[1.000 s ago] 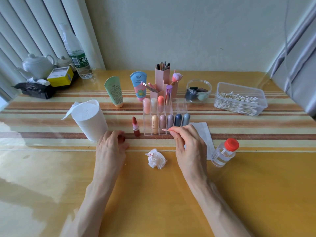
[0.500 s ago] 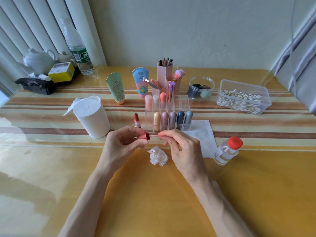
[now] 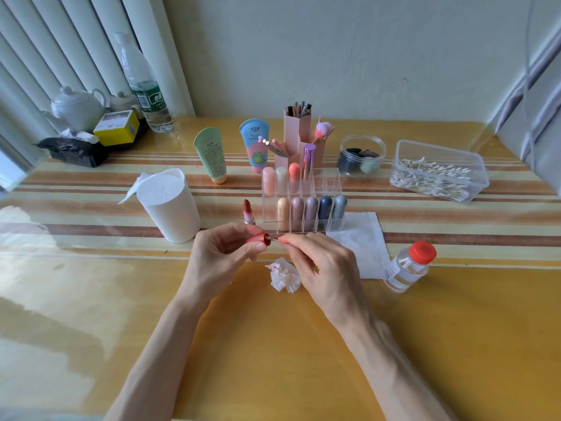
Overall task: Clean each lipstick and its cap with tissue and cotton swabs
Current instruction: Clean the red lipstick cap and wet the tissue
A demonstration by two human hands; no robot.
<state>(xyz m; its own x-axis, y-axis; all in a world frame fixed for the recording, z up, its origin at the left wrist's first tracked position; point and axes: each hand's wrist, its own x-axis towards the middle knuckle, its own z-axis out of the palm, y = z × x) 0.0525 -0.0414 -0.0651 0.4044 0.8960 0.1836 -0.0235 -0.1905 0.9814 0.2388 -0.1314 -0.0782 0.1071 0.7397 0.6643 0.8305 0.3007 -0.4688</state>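
Note:
My left hand [image 3: 223, 256] pinches a red lipstick cap [image 3: 261, 238], its open end turned to the right. My right hand [image 3: 321, 265] pinches a cotton swab [image 3: 274, 239] whose tip sits at the cap's mouth. The uncapped red lipstick [image 3: 248, 212] stands upright on the table just left of the clear organizer [image 3: 329, 189], which holds several capped lipsticks. A crumpled, stained tissue [image 3: 283, 275] lies below my hands. A flat tissue [image 3: 364, 247] lies to the right.
A white tissue canister [image 3: 171, 208] stands at the left. A small clear bottle with a red cap [image 3: 408, 267] lies at the right. Behind are a swab box [image 3: 440, 171], a sponge jar [image 3: 362, 158], pink brush holders [image 3: 299, 138], two tubes, a water bottle and a teapot.
My left hand picked the red cap up off the table and lifted it. My right hand brought the swab's tip to the cap's mouth.

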